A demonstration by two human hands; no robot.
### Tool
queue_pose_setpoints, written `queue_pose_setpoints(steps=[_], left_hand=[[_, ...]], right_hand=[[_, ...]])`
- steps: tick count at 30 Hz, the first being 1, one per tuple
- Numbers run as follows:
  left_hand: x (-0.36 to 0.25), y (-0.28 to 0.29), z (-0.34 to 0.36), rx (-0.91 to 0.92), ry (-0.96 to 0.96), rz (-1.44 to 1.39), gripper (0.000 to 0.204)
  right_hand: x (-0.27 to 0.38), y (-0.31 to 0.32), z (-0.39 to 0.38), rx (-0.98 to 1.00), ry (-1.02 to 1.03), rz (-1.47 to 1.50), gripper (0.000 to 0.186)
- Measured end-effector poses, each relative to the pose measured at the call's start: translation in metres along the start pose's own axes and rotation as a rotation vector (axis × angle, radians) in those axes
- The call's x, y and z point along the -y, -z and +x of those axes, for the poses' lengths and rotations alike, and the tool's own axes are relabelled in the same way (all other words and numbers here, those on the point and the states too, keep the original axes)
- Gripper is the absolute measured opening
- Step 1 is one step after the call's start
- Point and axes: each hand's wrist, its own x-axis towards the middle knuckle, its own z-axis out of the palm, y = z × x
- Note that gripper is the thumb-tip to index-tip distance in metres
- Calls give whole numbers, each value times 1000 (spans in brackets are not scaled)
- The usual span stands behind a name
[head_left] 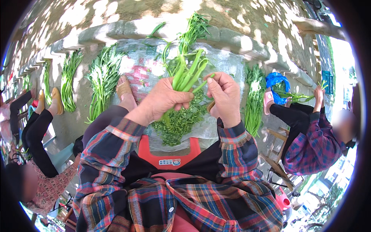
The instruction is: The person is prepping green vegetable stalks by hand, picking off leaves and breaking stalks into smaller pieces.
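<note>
My left hand (pixel 166 97) is closed around a bunch of thick green stems, which look like water spinach (pixel 188 74). The stems rise tilted above the sheet. Between the thumb and fingers of my right hand (pixel 224 94), a single thin green stem (pixel 201 85) is pinched beside the bunch. Below both hands, a loose heap of picked green leaves (pixel 174 127) lies on a pale plastic sheet (pixel 228 62) with red print. Farther off, another leafy bunch (pixel 193 31) reaches across the sheet's far edge.
A red plastic stool edge (pixel 168 159) shows between my legs. Leafy bundles lie left (pixel 103 73) and right (pixel 254 100) of the sheet. A low stone kerb (pixel 228 38) runs behind. People sit on both sides; the right one (pixel 313 150) handles greens near a blue plastic bag (pixel 276 80).
</note>
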Motion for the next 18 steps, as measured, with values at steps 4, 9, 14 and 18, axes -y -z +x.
queue_pose_setpoints(steps=[4,9,14,18], left_hand=[[-24,14,-5,-20,-59,118,12],[-41,24,-11,-50,-84,203,14],[-51,28,-13,-139,-102,395,12],[-40,42,-10,-118,-146,399,12]], right_hand=[[-4,3,-1,12,27,-64,8],[-3,2,-3,90,-10,-87,9],[-4,-4,-6,143,118,-309,10],[-11,-10,-5,132,195,-435,8]])
